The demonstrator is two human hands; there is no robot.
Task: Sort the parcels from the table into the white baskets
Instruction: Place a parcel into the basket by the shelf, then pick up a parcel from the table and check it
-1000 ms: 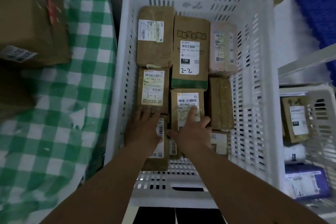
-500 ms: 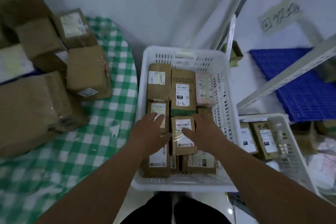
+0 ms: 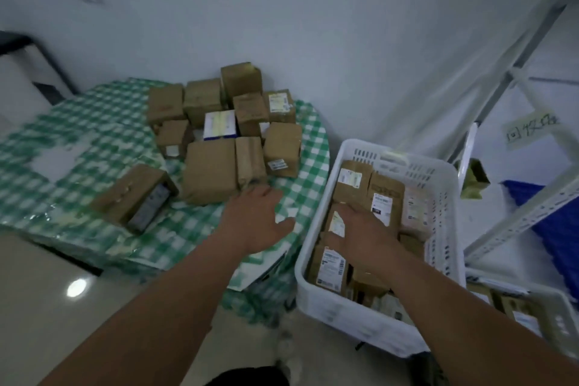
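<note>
Far left of frame: worktop under a green-checked cloth, one brown box lying tilted and apart from the rest, its open end turned toward lower right.

Upper centre: heap of parcels still waiting on the cloth, mostly brown cartons, one white-and-blue box among them. At the heap's near edge, a large flat carton and just to its right a narrow upright parcel, long axis running away from the camera toward the wall.

Centre: left hand stretched out over the cloth, fingers loosely spread, holding nothing, fingertips just short of or touching the narrow upright parcel's near end; contact cannot be told. Parcel lying straight ahead of and slightly above that hand in the frame. Clearly the nearer hand to the heap; likely next move a short reach forward and a grip across the narrow parcel's short width.

Right of centre: white basket standing just beside the worktop's edge, already packed with labelled parcels laid flat in rows. Right hand resting palm-down on those parcels inside the basket, fingers flat and spread, gripping nothing, well away from the heap.

Lower right corner: second white basket, partly seen, more parcels inside. Far right: pale metal shelf frame with a handwritten note above.
</note>
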